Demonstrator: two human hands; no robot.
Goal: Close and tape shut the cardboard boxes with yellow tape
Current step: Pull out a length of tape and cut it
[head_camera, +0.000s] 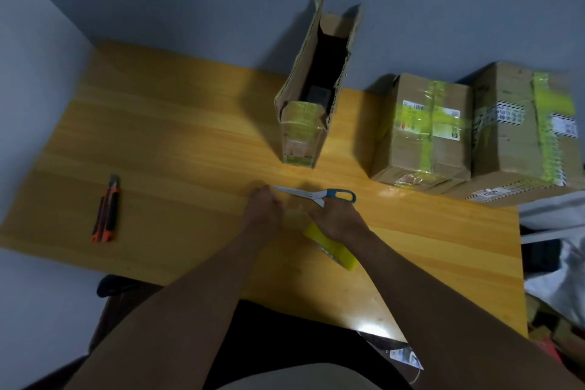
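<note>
A tall narrow cardboard box (311, 95) stands open near the table's back edge, its flaps up and yellow tape on its near face. My right hand (337, 220) grips a roll of yellow tape (332, 247) just above the table's middle. My left hand (262, 209) is curled close beside it and pinches what looks like the tape's free end, a short clear strip stretched between the two hands. Blue-handled scissors (319, 195) lie on the table just beyond my hands.
Two boxes (424, 130) (525, 133) wrapped in yellow tape sit at the back right of the wooden table (177, 149). An orange and black utility knife (106, 210) lies at the left. White bags and clutter lie past the table's right edge.
</note>
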